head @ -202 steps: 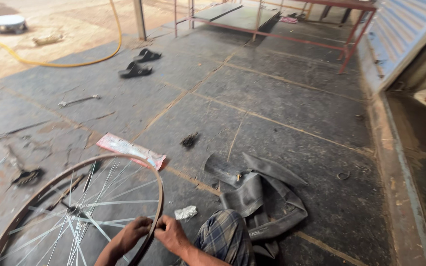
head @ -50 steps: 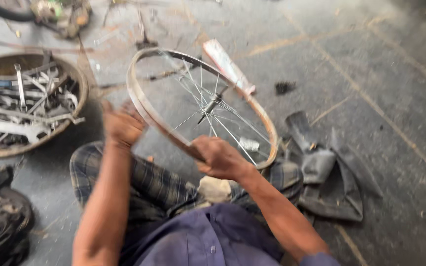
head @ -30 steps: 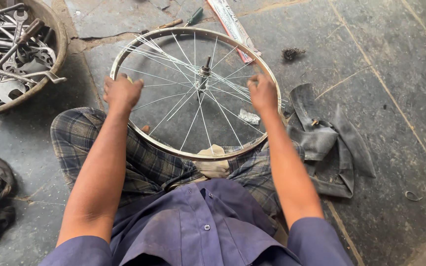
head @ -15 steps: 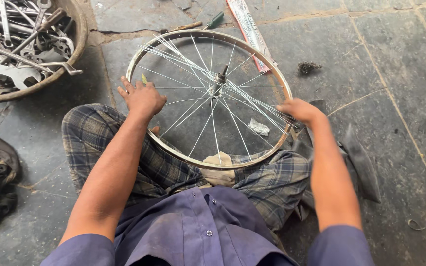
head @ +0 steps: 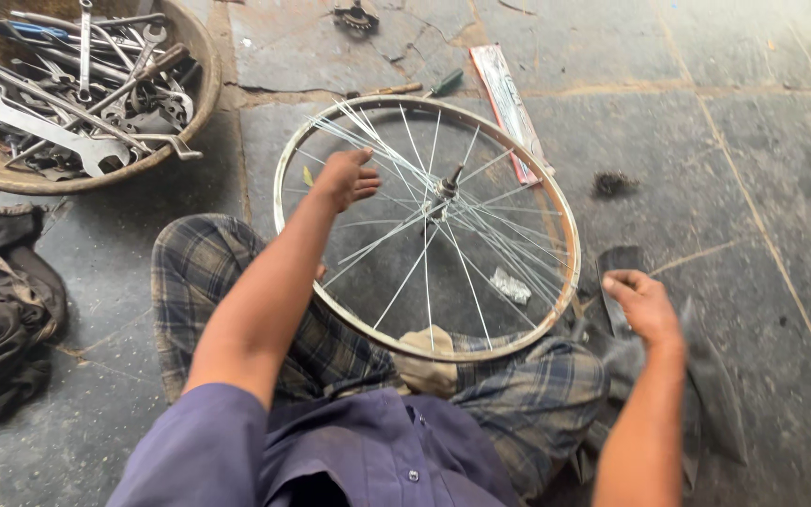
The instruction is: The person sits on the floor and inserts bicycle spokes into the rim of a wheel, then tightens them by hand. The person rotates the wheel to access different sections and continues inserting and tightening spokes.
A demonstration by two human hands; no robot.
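left hand [head: 344, 178]: ours, fingers loosely spread over the wheel rim [head: 285, 169]
right hand [head: 643, 302]: ours, pinching the black rubber tube [head: 706, 376]

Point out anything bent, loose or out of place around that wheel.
The wheel has no tyre, and its spokes near the left hand look bunched and crooked rather than evenly fanned. The black tyre lies crumpled on the floor under the right hand.

silver wheel rim [head: 567, 235] | blue-grey plaid trousers [head: 190, 282] | purple shirt [head: 368, 460] | black rubber tube [head: 706, 376]
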